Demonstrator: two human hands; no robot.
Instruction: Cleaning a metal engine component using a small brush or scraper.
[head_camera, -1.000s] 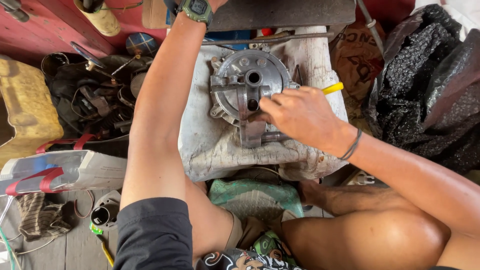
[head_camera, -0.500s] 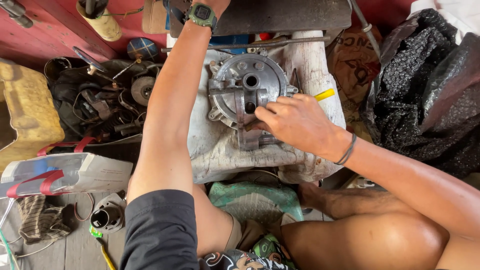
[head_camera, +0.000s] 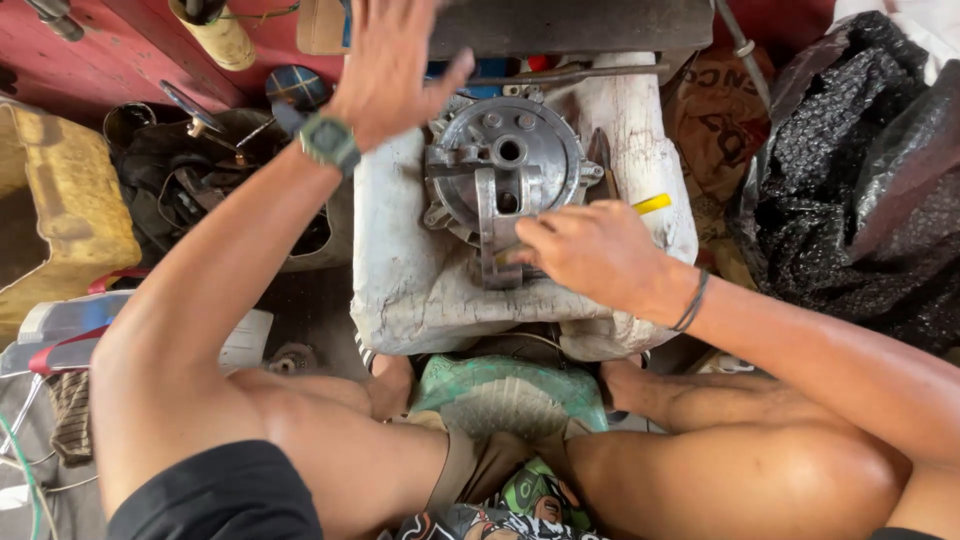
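Note:
A round grey metal casting (head_camera: 505, 160) with a bolted bracket lies on a dirty white block (head_camera: 410, 270) in front of my knees. My right hand (head_camera: 590, 250) rests on the bracket's lower end, fingertips against the metal, closed around a tool whose yellow handle tip (head_camera: 652, 203) sticks out behind the hand. My left hand (head_camera: 390, 60), with a watch on the wrist, hovers above the casting's far left side. Its fingers are spread and it holds nothing.
To the left are a yellow plastic canister (head_camera: 70, 200) and a black basin of metal parts (head_camera: 200, 190). A black plastic bag (head_camera: 850, 200) fills the right side. A dark metal bar (head_camera: 570, 20) lies behind the block, and a green cloth (head_camera: 510, 390) lies between my legs.
My left hand, which was reaching beyond the top edge, has drawn back into view with fingers spread. My right hand stays on the casting's bracket, slightly lower.

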